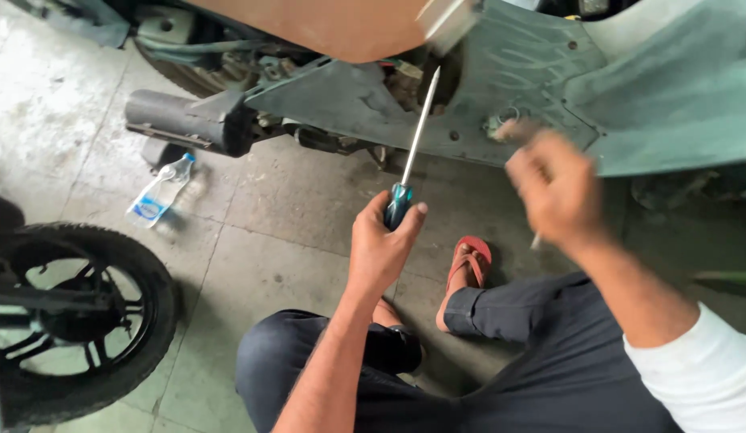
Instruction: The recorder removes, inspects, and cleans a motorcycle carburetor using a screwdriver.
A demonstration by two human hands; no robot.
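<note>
Left hand [379, 248] wrapped tight round the blue-green handle of a long screwdriver [413, 156], thumb laid up along the grip, steel shaft slanting up and to the right with its tip near a dark opening in the scooter underside [501, 88]

Right hand [553, 188] raised just below the grey-green panel, blurred by motion; fingers seemingly curled loosely, but whether closed on anything cannot be told; a small pale sliver showing beneath the wrist, too smeared to identify

Above both hands, dusty grey-green plastic bodywork tilted on its side, with a round hole and small fitting close to the right fingertips, tangled engine parts and hoses further left, and a dark exhaust pipe [184, 120] jutting out to the left

On the floor [269, 224] of worn, stained concrete slabs, a clear plastic bottle [160, 191] lying on its side below the exhaust, blue cap pointing up and right, a white-and-blue label band round its middle

Further left, a black motorcycle wheel [76, 321] with spoked alloy rim, partly cut off by the edge of view

Nearer the body, dark trousers over bent knees, a red sandal [469, 261] on one foot between the legs, white sleeve at the right forearm
</note>
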